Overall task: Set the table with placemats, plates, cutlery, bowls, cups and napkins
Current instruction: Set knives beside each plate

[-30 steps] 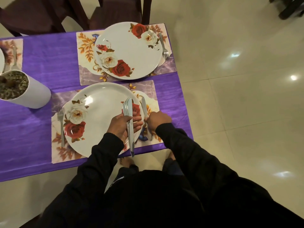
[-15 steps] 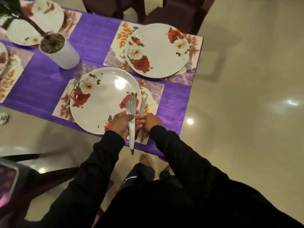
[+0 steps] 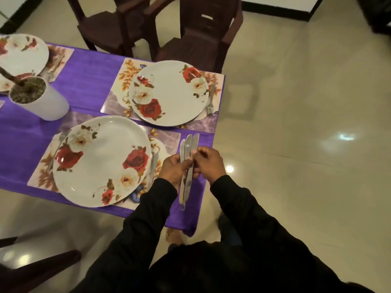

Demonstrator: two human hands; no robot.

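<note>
- The left hand grips a bundle of three knives by their middles, fingers curled round them; the blades point away from the person, the handles hang toward them.
- The right hand meets the bundle from the other side — its fingers pinch the outermost knife near the blade.
- The bundle is held in the air just right of the near plate, over the right end of the purple table.
- The near plate sits on a floral placemat; a laid knife lies on the mat touching the plate's right rim, a fork at its left.
- Beyond the near plate a far plate rests on its own mat, with a second fork on its right.
- Left of the near plate stands a white plant pot — past it, a third plate.
</note>
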